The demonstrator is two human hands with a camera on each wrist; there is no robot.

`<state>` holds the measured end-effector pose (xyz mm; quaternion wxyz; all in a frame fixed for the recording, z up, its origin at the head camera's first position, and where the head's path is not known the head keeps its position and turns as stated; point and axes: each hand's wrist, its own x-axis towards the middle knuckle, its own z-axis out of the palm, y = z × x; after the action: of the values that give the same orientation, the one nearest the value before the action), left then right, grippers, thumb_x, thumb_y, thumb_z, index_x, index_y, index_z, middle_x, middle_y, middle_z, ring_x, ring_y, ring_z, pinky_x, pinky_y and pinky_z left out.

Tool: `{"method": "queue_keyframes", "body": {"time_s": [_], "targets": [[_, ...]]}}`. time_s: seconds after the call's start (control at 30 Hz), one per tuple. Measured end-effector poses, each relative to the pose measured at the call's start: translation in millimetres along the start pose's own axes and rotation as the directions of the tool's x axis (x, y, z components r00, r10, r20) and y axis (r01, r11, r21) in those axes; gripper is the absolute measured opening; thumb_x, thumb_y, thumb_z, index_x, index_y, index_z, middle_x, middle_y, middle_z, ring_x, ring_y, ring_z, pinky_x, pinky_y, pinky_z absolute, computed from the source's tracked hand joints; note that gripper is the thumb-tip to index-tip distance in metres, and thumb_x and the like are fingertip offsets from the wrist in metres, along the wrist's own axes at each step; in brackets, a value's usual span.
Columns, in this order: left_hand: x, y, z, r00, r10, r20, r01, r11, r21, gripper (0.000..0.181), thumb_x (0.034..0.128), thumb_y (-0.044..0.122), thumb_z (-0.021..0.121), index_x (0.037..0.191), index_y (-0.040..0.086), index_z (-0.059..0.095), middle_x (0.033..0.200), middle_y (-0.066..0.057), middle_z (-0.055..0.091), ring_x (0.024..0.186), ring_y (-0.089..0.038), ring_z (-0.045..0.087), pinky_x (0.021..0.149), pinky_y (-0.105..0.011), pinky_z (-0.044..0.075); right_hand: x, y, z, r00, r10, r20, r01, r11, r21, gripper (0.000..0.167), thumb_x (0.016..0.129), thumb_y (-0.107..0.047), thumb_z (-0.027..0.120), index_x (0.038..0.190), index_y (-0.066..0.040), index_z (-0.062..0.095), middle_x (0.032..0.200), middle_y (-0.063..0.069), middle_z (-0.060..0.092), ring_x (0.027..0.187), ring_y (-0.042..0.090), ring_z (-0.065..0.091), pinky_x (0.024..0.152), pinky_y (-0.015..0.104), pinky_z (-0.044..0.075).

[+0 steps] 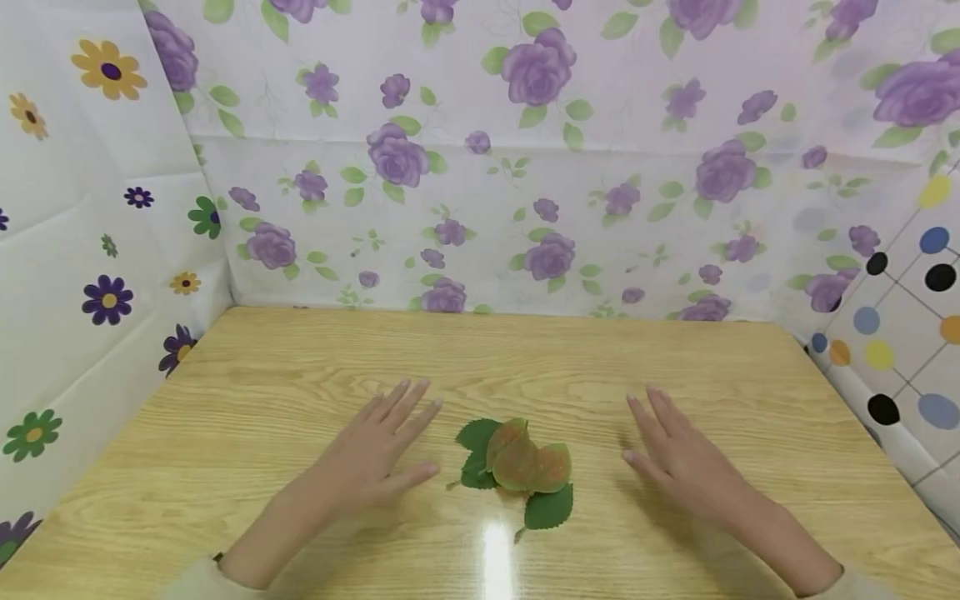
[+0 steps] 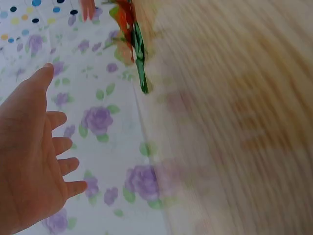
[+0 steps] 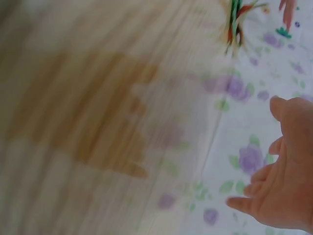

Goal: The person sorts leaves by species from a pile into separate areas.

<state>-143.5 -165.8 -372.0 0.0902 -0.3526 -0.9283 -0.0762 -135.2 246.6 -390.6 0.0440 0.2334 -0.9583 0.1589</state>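
Note:
A small clump of green and reddish fruit pieces (image 1: pixel 517 458) with dark green leaves (image 1: pixel 549 507) lies mid-table between the hands. To its left, the left hand (image 1: pixel 367 454) hovers palm down, fingers spread and holding nothing. On the other side the right hand (image 1: pixel 682 462) is also above the wood with extended fingers, touching nothing. The left wrist view has the left hand (image 2: pixel 34 147) at the left and the clump (image 2: pixel 128 34) edge-on at the top. In the right wrist view, the right hand (image 3: pixel 288 166) is at the right edge, with the clump (image 3: pixel 237 22) at the top.
The wooden table (image 1: pixel 300 358) meets a back wall covering (image 1: pixel 465 200) with purple roses. A flower-patterned sheet (image 1: pixel 67 250) stands at the left and a dotted one (image 1: pixel 911 333) at the right. Light reflects off the table near its front.

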Motion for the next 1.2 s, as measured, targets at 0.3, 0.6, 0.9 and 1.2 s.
{"method": "queue_keyframes", "body": {"time_s": [0.3, 0.6, 0.9, 1.2], "targets": [[19.9, 28.9, 9.3, 0.986, 0.126, 0.112, -0.125, 0.992, -0.017, 0.071, 0.0991, 0.054, 0.041, 0.15, 0.006, 0.032, 0.157, -0.018, 0.018, 0.142, -0.038, 0.019, 0.109, -0.055, 0.025, 11.1, -41.3, 9.2, 0.997, -0.07, 0.021, 0.064, 0.976, 0.21, 0.062, 0.099, -0.03, 0.057, 0.146, 0.003, 0.035, 0.145, 0.03, 0.035, 0.125, 0.051, 0.041, 0.092, 0.065, 0.039], [27.1, 44.8, 20.8, 0.932, 0.22, 0.289, -0.191, 0.974, -0.125, 0.082, 0.0945, 0.062, 0.043, 0.153, 0.008, 0.024, 0.159, -0.014, 0.01, 0.145, -0.032, 0.008, 0.114, -0.05, 0.016, 41.3, -55.5, 19.2, 0.987, -0.149, 0.057, 0.122, 0.933, 0.338, 0.04, 0.095, -0.002, 0.059, 0.132, 0.01, 0.05, 0.121, 0.024, 0.06, 0.1, 0.033, 0.064, 0.077, 0.031, 0.055], [35.0, 49.3, 29.3, 0.919, 0.288, 0.271, -0.268, 0.957, -0.107, 0.081, 0.0938, 0.066, 0.04, 0.152, 0.01, 0.03, 0.158, -0.007, 0.019, 0.144, -0.023, 0.016, 0.113, -0.047, 0.023, 54.4, -60.6, 24.1, 0.99, -0.111, 0.091, 0.079, 0.95, 0.302, 0.035, 0.089, -0.001, 0.066, 0.12, 0.013, 0.059, 0.11, 0.023, 0.065, 0.093, 0.03, 0.066, 0.073, 0.033, 0.055], [39.8, 50.8, 34.9, 0.904, 0.268, 0.333, -0.228, 0.961, -0.155, 0.079, 0.0947, 0.068, 0.033, 0.152, 0.013, 0.032, 0.157, -0.006, 0.023, 0.143, -0.024, 0.02, 0.111, -0.046, 0.028, 54.0, -64.8, 32.1, 0.997, 0.032, 0.075, -0.053, 0.955, 0.292, 0.044, 0.086, -0.02, 0.075, 0.115, 0.011, 0.062, 0.092, 0.008, 0.064, 0.077, 0.014, 0.057, 0.065, 0.027, 0.05]]}}
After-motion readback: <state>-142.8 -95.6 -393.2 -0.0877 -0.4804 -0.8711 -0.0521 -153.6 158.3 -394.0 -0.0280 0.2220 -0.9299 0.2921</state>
